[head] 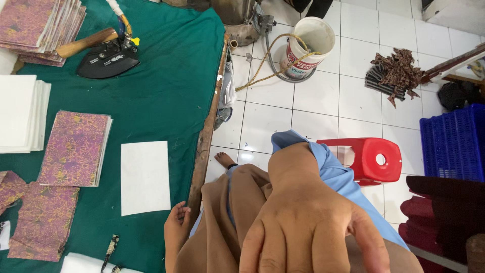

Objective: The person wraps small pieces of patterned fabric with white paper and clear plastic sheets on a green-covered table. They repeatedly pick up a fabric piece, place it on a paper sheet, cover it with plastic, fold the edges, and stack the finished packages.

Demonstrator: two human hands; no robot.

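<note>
My right hand (303,227) fills the lower middle close to the camera, back up, fingers spread and pointing down, holding nothing; a light blue sleeve (328,167) runs up from its wrist. My left hand (177,227) rests with loosely curled fingers against the wooden edge (204,141) of the table, holding nothing. Nearest to it lies a white rectangular sheet (145,177) on the green cloth (166,86). A stack of purple patterned fabric pieces (75,148) lies left of the sheet. Brown cloth (227,227) covers my lap.
A black iron with a wooden handle (106,53) stands at the far end of the table beside another patterned stack (40,25). White stacked sheets (20,114) sit at left. On the tiled floor are a white bucket (308,48), a red stool (366,159), a blue crate (454,141).
</note>
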